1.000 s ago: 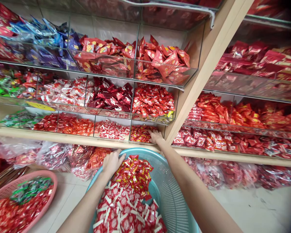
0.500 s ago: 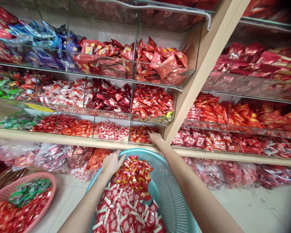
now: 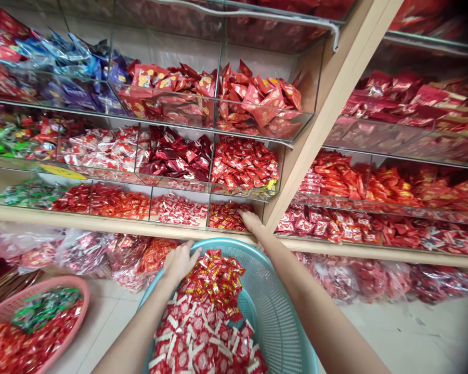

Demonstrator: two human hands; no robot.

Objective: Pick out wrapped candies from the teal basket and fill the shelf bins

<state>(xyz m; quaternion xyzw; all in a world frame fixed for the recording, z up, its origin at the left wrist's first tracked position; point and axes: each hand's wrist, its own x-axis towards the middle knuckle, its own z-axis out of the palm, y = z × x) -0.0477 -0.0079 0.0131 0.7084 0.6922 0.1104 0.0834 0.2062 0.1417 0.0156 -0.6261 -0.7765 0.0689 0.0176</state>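
Two hands are in view. The left hand [image 3: 180, 265] has its fingers bent over the rim of the one teal basket [image 3: 275, 314], holding it, thumb lying apart on the inner side. The right hand [image 3: 251, 221] has its fingers partly curled among the red-and-yellow sweets [image 3: 224, 214] in a bottom-shelf compartment; whether they grip any, I cannot tell.

Below the left fingers the basket holds two heaps: red-and-yellow sweets nearest them, then red-and-white sweets [image 3: 208, 337]; single pieces overlap too much to count. One pink basket [image 3: 83, 304] lies well to the left of those fingers, with three colours of sweets in it: orange, red and green.

The right fingertips are buried from sight, the left ones hidden by the hand. Both baskets are cut off by the frame, and the plastic bags [image 3: 83, 252] left of the left fingers are blurred.

Against half a second ago, both hands keep nearly the same places; the pink basket sits slightly further left in view.
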